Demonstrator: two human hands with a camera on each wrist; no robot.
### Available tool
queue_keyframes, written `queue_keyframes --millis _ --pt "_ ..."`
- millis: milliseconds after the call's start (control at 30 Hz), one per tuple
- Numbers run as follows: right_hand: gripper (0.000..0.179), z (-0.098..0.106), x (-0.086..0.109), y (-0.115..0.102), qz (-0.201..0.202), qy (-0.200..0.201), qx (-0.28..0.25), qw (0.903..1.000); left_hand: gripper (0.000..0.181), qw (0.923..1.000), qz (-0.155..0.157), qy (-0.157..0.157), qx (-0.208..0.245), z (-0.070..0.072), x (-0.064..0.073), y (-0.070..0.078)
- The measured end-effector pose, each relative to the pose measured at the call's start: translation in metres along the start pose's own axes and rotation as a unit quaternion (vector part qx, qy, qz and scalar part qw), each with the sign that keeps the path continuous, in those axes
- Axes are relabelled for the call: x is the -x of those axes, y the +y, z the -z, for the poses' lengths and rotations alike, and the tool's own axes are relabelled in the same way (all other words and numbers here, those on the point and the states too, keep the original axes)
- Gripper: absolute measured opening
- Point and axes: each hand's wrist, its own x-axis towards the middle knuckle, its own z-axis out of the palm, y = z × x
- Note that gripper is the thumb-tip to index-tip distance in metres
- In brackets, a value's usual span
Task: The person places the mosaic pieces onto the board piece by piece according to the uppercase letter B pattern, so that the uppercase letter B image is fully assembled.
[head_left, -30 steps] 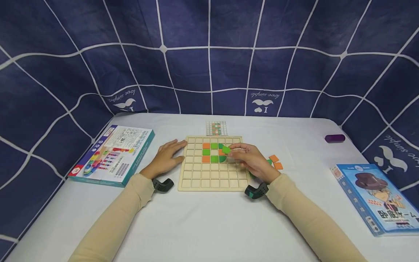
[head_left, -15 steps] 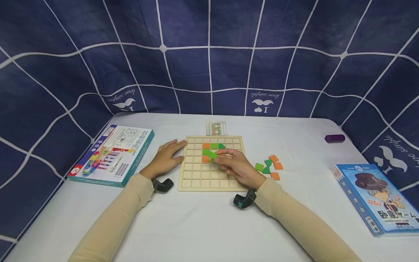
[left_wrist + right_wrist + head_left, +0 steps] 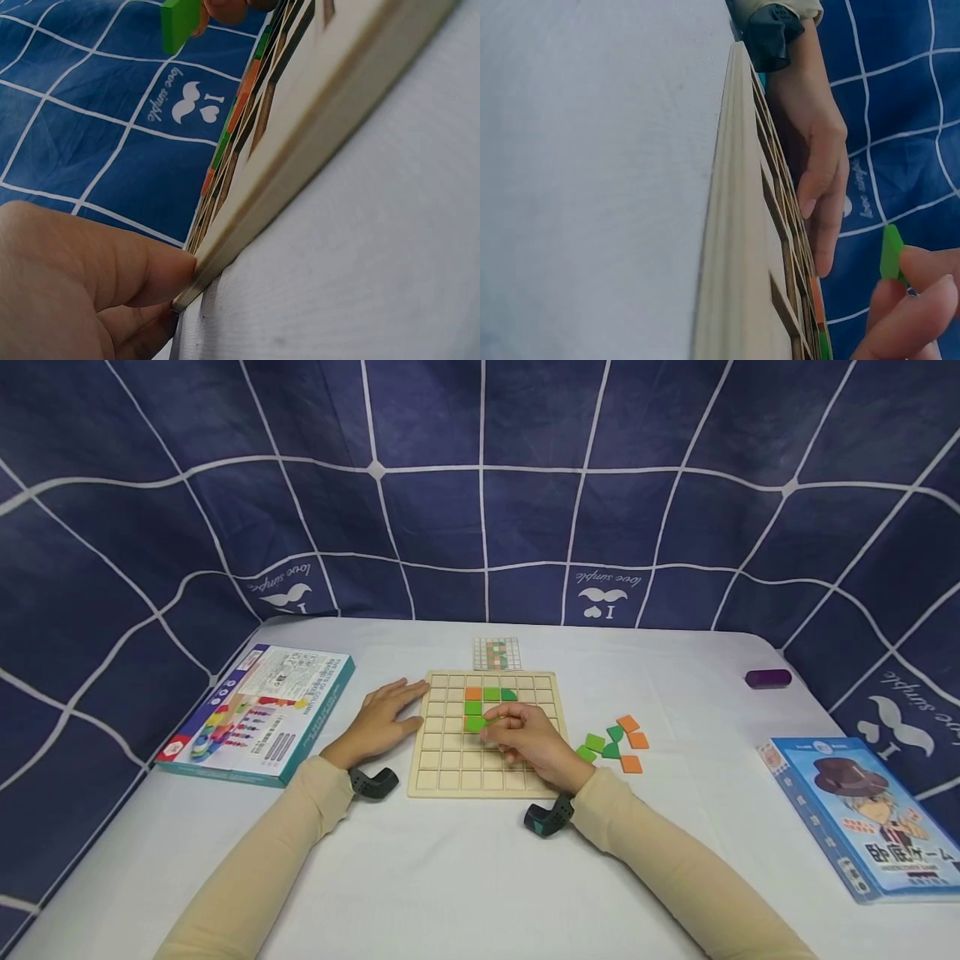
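My right hand (image 3: pixel 525 739) pinches a green square tile (image 3: pixel 475 724) between thumb and fingertips, over the left part of the tile pattern on the wooden grid board (image 3: pixel 450 781). In the right wrist view the same tile (image 3: pixel 890 253) is held above the board surface. Orange, green and dark green tiles sit in the board's upper cells, among them an orange tile (image 3: pixel 473 693) and a dark green rounded tile (image 3: pixel 508 694); the right hand hides some others. My left hand (image 3: pixel 381 720) rests at the board's left edge, its thumb (image 3: pixel 161 274) touching the rim.
Several loose tiles, including an orange tile (image 3: pixel 632 764), lie right of the board. Behind it is a small pattern card (image 3: pixel 497 653). A toy box (image 3: pixel 258 714) stands left, a blue game box (image 3: pixel 862 818) right, and a purple case (image 3: pixel 768 678) at the far right.
My right hand has moved left and slightly nearer across the board, carrying the green tile from the pattern's right side to its lower left. The loose tiles show more fully. My left hand keeps its place.
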Motion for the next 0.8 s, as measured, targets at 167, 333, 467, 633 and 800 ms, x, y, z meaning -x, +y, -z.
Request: queue_keyframes --millis 167,333,467,633,800 --pt "0.025 0.0002 0.0007 0.0003 0.006 -0.011 0.025 0.9996 0.064 1.0 0.003 -0.003 -0.002 0.0002 -0.0006 0.0009" --pt "0.027 0.0004 0.0012 0.0013 0.005 -0.022 0.054 0.9983 0.064 1.0 0.006 -0.003 -0.004 -0.0001 -0.0006 -0.0002" --pt "0.028 -0.0002 0.0014 0.0016 0.0 -0.025 0.074 0.997 0.064 1.0 0.006 -0.003 -0.004 -0.0001 -0.0005 -0.0004" --pt "0.025 -0.0019 0.0017 0.0023 -0.001 -0.024 0.099 0.9948 0.064 1.0 0.004 -0.001 -0.002 0.0002 0.0001 0.0001" --pt "0.025 -0.003 0.0019 0.0029 0.011 -0.018 0.133 0.9909 0.064 1.0 0.002 0.001 -0.003 -0.0007 -0.0003 -0.0006"
